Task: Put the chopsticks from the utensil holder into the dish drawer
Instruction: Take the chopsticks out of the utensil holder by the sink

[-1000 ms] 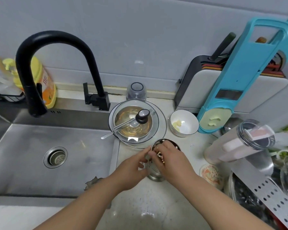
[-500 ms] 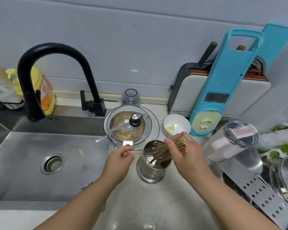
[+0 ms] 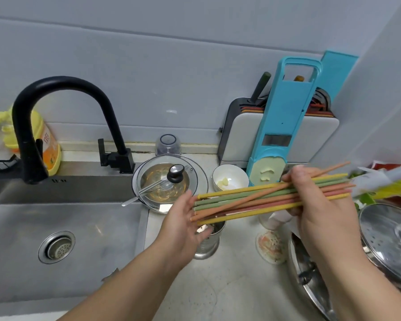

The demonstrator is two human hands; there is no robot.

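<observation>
Roughly 10 slim matte chopsticks (image 3: 264, 198) in right hand (image 3: 320, 205) grip.

2 bare forearms (image 3: 134, 281), seemingly sleeveless.

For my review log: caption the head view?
Right hand grips chopsticks above holder; open left hand squares their ends.

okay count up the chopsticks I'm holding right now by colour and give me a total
Chopsticks in the right hand, ends against the left hand's palm; overlapping, so approximate:
Yellow: 2
Green: 2
Orange: 2
Pink: 2
Total: 8
</observation>
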